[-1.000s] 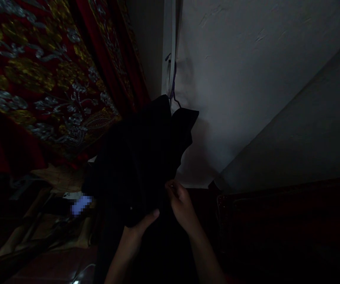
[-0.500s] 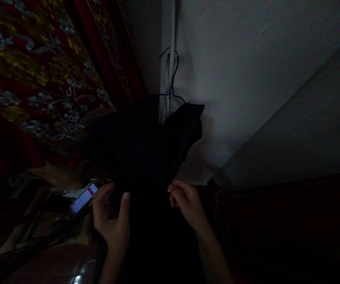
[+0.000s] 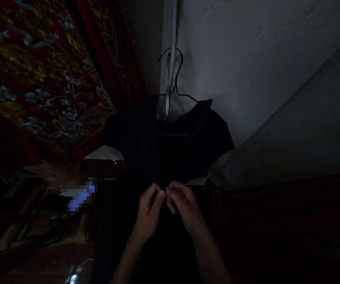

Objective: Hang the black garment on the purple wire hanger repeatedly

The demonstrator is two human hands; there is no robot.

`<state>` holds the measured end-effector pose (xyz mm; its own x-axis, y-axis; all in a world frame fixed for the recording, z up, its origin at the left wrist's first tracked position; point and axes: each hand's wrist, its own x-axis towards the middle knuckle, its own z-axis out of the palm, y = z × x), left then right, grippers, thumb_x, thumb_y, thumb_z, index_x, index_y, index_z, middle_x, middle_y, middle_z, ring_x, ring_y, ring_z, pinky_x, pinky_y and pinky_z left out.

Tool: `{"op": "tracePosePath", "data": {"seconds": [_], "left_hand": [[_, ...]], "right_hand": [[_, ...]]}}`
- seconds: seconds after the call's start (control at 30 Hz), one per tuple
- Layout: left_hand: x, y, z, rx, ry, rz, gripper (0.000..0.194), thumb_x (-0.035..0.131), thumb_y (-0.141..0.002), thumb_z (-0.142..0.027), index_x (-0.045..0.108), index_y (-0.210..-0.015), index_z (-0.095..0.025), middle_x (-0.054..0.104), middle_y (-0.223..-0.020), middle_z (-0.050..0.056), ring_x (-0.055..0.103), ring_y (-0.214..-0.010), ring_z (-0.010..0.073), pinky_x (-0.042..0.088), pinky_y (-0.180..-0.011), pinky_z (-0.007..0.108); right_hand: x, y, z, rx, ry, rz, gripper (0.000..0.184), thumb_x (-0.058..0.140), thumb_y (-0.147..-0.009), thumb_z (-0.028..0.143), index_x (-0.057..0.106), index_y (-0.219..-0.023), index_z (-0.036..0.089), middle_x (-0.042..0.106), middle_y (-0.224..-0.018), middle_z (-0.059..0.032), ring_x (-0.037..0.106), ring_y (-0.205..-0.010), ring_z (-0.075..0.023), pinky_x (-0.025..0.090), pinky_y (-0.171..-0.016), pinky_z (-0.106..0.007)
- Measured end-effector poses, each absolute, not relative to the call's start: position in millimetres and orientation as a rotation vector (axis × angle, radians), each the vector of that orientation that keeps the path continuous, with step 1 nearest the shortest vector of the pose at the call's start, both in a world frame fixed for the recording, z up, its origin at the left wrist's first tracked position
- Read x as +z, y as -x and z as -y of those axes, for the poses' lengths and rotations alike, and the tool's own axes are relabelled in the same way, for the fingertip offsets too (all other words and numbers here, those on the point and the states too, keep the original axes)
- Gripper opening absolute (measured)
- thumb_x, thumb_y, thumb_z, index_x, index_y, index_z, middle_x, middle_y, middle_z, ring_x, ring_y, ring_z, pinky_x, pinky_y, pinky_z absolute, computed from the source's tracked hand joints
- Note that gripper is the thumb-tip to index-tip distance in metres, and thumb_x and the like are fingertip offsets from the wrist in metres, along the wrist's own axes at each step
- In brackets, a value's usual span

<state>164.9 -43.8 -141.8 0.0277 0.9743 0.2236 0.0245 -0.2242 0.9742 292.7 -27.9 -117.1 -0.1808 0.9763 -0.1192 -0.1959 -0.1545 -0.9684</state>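
Note:
A dark short-sleeved shirt (image 3: 137,142) with an open neckline hangs on a thin purple hanger (image 3: 177,75) against the wall. At the bottom of the neckline, my left hand (image 3: 148,211) is closed, its thumb and forefinger pinching the shirt's front edge. Close beside it, my right hand (image 3: 185,205) is also closed on the opposite front edge. The two sets of fingertips nearly touch. Any button or fastener between them is too dark and small to make out.
Red cloth (image 3: 36,75) with gold and silver embroidery hangs at the left. A lit phone (image 3: 81,197), blurred out, lies lower left near a wooden frame (image 3: 81,232). The pale wall (image 3: 261,79) rises behind and right. A white cable (image 3: 172,31) runs down it.
My left hand has moved right from the shirt's side, and its fingers have closed at the front opening. The shirt's right shoulder has spread outward, and the neckline is wider.

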Motion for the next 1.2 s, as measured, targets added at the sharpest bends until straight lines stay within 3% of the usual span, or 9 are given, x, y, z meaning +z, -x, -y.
{"op": "tracePosePath", "data": {"seconds": [0.23, 0.6, 0.7, 0.97, 1.2], "left_hand": [[-143.9, -167.5, 40.9, 1.375, -1.283, -1.136, 0.025, 0.053, -0.101, -0.045, 0.057, -0.094, -0.021, 0.053, -0.084, -0.001, 0.053, -0.080, 0.0144, 0.044, -0.076, 0.024], [-143.0, -159.3, 44.9, 1.328, -1.404, -1.146, 0.029, 0.048, -0.104, -0.038, 0.057, -0.083, -0.019, 0.055, -0.077, -0.002, 0.053, -0.074, 0.0135, 0.043, -0.072, 0.023], [-147.1, -157.7, 43.3, 1.309, -1.500, -1.192, 0.029, 0.047, -0.104, -0.035, 0.056, -0.081, -0.019, 0.055, -0.074, -0.002, 0.052, -0.070, 0.0132, 0.042, -0.069, 0.024], [-157.1, -156.4, 36.9, 1.236, -1.669, -1.268, 0.028, 0.045, -0.104, -0.033, 0.056, -0.083, -0.019, 0.057, -0.078, 0.001, 0.054, -0.073, 0.0149, 0.041, -0.071, 0.025], [-181.7, -164.4, 43.9, 1.073, -1.766, -1.206, 0.035, 0.045, -0.103, -0.037, 0.054, -0.074, -0.019, 0.057, -0.073, 0.002, 0.056, -0.069, 0.0164, 0.042, -0.067, 0.027]], "right_hand": [[-116.3, -290.3, 25.6, 1.528, 1.043, 1.084, 0.032, 0.064, -0.082, 0.049, 0.054, -0.072, 0.020, 0.043, -0.044, 0.0083, 0.034, -0.039, -0.0066, 0.025, -0.043, -0.021], [-118.5, -282.9, 25.1, 1.715, 0.917, 0.882, 0.040, 0.071, -0.077, 0.048, 0.051, -0.058, 0.019, 0.033, -0.040, 0.0098, 0.023, -0.038, -0.0039, 0.017, -0.044, -0.023], [-114.1, -280.1, 21.7, 1.696, 0.935, 0.811, 0.037, 0.074, -0.074, 0.047, 0.057, -0.061, 0.017, 0.032, -0.040, 0.0103, 0.024, -0.038, -0.0037, 0.018, -0.044, -0.022], [-62.2, -287.4, -36.5, 1.441, 0.890, 0.901, 0.031, 0.076, -0.070, 0.044, 0.063, -0.067, 0.016, 0.033, -0.042, 0.0109, 0.025, -0.036, -0.0029, 0.016, -0.038, -0.020], [6.0, -302.2, -93.1, 1.029, 0.798, 1.045, 0.028, 0.068, -0.086, 0.039, 0.057, -0.070, 0.019, 0.039, -0.049, 0.0089, 0.032, -0.038, -0.0033, 0.020, -0.037, -0.018]]}}
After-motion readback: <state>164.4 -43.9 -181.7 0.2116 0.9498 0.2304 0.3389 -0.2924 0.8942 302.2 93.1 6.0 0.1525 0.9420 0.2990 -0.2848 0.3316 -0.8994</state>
